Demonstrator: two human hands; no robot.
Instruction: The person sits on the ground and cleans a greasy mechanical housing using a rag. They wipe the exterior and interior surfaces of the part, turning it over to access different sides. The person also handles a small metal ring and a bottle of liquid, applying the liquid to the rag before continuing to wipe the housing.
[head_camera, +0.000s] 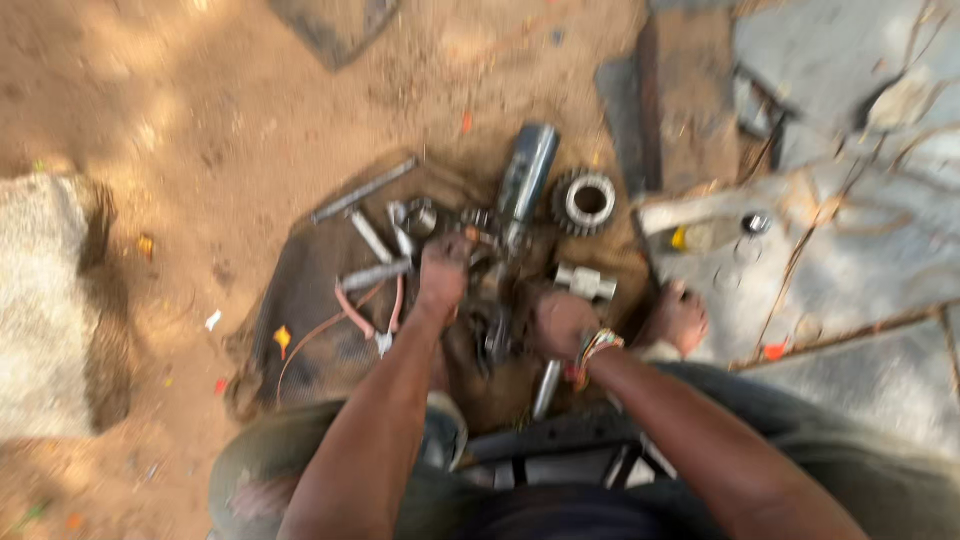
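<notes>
Blurred frame. Stone block (45, 300) at left on dirt ground (200, 120). Dark cloth (300, 300) carries metal rods (365, 190), pliers (375, 320), toothed gear (584, 201). Left hand (443, 272) curled down on greasy shaft assembly (510, 240), grip unclear. Right hand (560, 322) closed round assembly's lower end, just right of left hand. Yellow-capped bottle (705, 235) on slab at right.

View: single head-worn camera, no second view to overlap.
Direction: steeply downward over the wearer's own forearms and knees.
Range: close, at arm's reach.
Field: dark brown cloth (320, 290) on sandy ground (180, 120); grey stone slabs (860, 250) at right.
Sharpness: blurred throughout.
</notes>
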